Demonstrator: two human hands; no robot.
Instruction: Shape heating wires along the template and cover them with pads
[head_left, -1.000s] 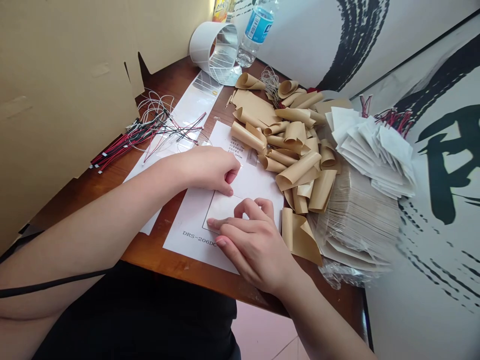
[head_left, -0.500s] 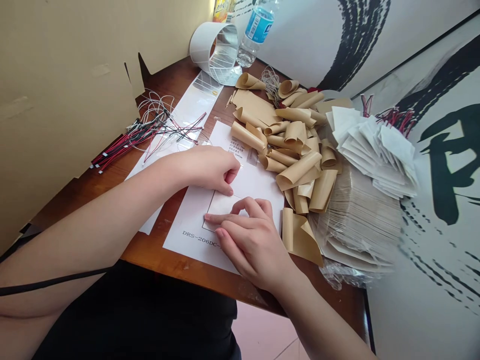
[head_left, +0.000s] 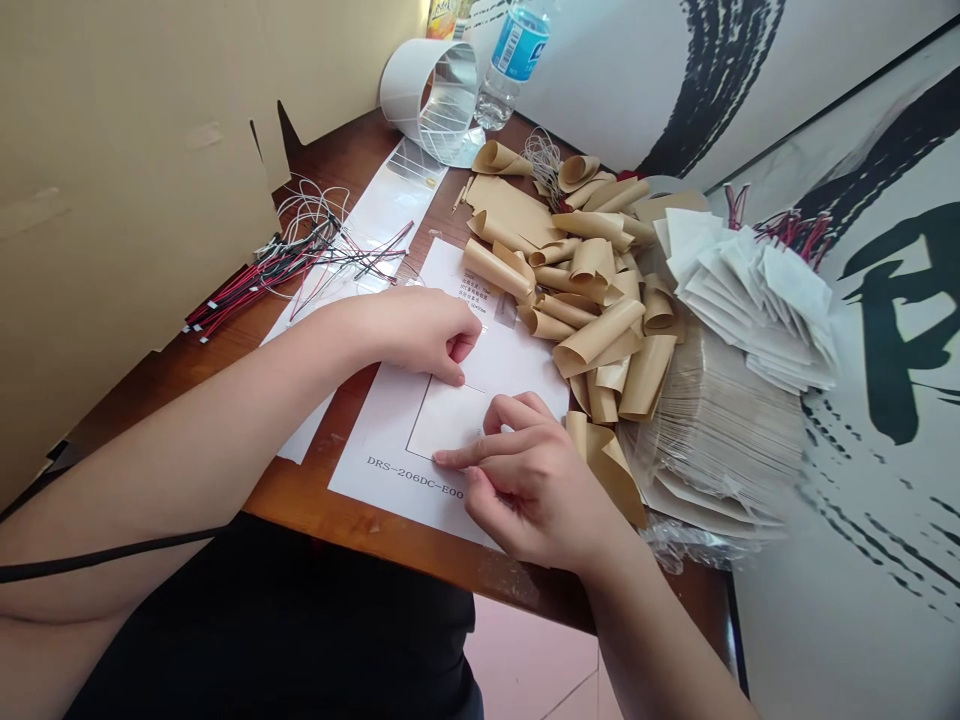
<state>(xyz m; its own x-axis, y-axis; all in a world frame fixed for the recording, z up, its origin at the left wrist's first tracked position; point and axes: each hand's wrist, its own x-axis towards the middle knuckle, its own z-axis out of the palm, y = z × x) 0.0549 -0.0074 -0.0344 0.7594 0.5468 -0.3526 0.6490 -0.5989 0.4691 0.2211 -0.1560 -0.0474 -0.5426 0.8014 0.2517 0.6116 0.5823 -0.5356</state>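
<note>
My left hand (head_left: 424, 335) rests with curled fingers at the top edge of a pale square sheet (head_left: 448, 420), which lies on a printed white paper (head_left: 382, 430) marked "DRS-206DC-E00". My right hand (head_left: 534, 490) lies over the square's lower right, with the index finger stretched towards its lower left corner. A thin line runs from under my left fingertips along the square's top edge. Neither hand shows a clear grip, and my right fingers hide part of the square. Tan curled sheets (head_left: 596, 335) lie just beyond my right hand.
Bundled red and black wires (head_left: 285, 270) lie left on the wooden table (head_left: 360, 165). A film-wrapped stack of sheets (head_left: 716, 430) carries white paper squares (head_left: 750, 295). A plastic bottle (head_left: 506, 65) and a film roll (head_left: 431, 100) stand behind. A cardboard panel (head_left: 127, 200) rises left.
My right hand has slid to the right and slightly back, uncovering more of the square and the printed label. My left hand has stayed in place.
</note>
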